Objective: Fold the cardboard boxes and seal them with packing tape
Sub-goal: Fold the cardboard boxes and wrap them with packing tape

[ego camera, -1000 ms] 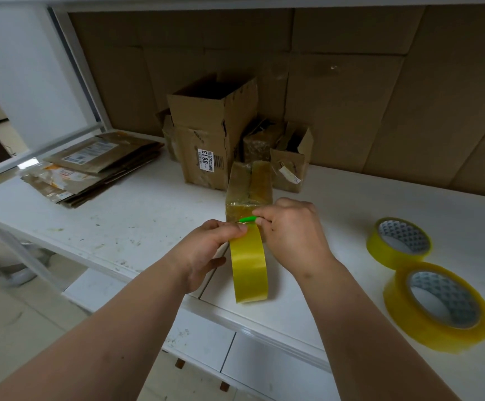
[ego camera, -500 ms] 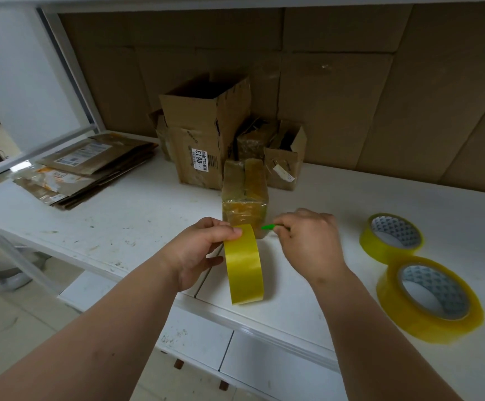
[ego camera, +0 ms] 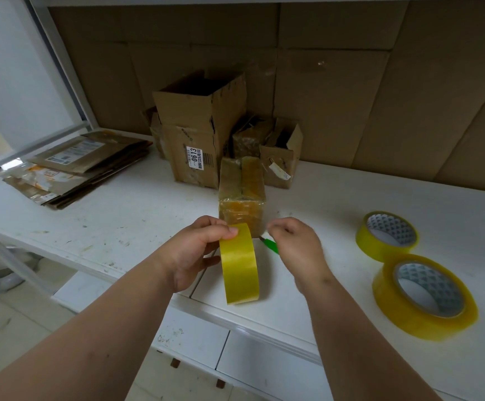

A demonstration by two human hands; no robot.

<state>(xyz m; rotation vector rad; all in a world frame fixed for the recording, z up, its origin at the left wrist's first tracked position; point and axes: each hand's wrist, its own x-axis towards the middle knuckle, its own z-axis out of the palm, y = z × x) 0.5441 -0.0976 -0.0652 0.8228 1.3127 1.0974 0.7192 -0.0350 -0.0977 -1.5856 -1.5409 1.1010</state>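
Left hand grips tape roll upright on edge, above tabletop front. Right hand clenched around green cutter. Taped box just behind roll. Roll likely light, rigid, film sticky; best held through core, thumb on rim.

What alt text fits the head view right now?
Left hand holds a yellow tape roll on edge above the white table; right hand grips a green cutter beside it, a taped box behind.
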